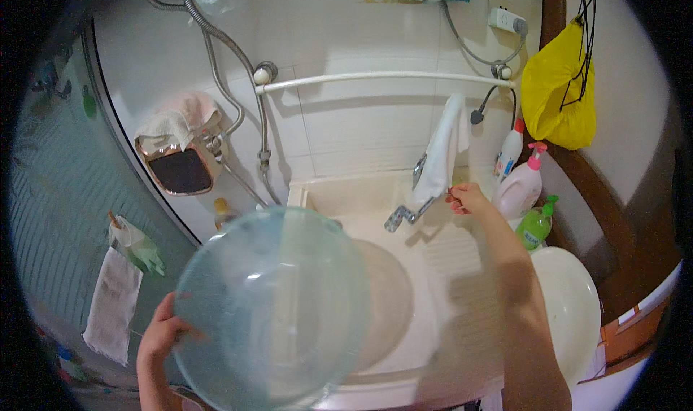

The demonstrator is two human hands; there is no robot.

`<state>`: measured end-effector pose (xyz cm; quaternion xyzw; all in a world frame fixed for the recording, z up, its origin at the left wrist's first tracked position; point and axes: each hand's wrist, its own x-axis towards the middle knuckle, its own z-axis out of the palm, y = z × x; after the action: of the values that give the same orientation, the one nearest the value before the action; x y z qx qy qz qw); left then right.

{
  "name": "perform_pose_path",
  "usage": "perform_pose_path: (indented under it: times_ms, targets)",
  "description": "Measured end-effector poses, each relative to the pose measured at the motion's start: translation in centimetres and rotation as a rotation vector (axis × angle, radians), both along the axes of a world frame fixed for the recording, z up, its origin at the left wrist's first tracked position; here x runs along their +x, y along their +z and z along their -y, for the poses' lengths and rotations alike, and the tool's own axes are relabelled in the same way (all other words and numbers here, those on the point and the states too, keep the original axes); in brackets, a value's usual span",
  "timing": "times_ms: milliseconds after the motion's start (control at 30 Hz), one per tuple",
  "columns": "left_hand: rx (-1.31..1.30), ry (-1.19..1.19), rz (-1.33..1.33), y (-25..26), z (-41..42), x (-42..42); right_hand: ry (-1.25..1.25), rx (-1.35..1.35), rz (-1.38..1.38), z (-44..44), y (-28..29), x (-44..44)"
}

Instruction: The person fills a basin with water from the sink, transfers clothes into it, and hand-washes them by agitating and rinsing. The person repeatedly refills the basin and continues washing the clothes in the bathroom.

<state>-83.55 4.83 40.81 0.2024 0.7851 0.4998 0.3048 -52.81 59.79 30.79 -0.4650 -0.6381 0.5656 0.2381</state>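
My left hand grips the left rim of a large translucent bluish plastic basin. The basin is held over the left part of a cream laundry sink with a ribbed washboard slope. Through its clear wall and past its right edge shows the round, murky-looking bowl area. Beside the chrome faucet, my right hand has its fingers pinched together at the spout's right end, close to a hanging white cloth. Whether those fingers grip the faucet or the cloth is hard to tell.
A white towel rail spans the tiled wall. Several bottles, including a green pump bottle and a pink-topped one, stand right. Below them is a pale oval basin. A yellow bag hangs above; metal hoses run down left.
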Motion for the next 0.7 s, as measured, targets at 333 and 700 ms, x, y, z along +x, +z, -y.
perform_pose_path:
  times_ms: [333,700]
  targets:
    - [-0.306,-0.542,-0.019,-11.5,-16.9,2.8,0.427,-0.48,-0.71,-7.4,-5.3,-5.2]
    - [-0.387,-0.635,-0.328,-16.4,-19.2,3.1,0.325,-0.58,-0.719,-5.5,-1.3,-7.6]
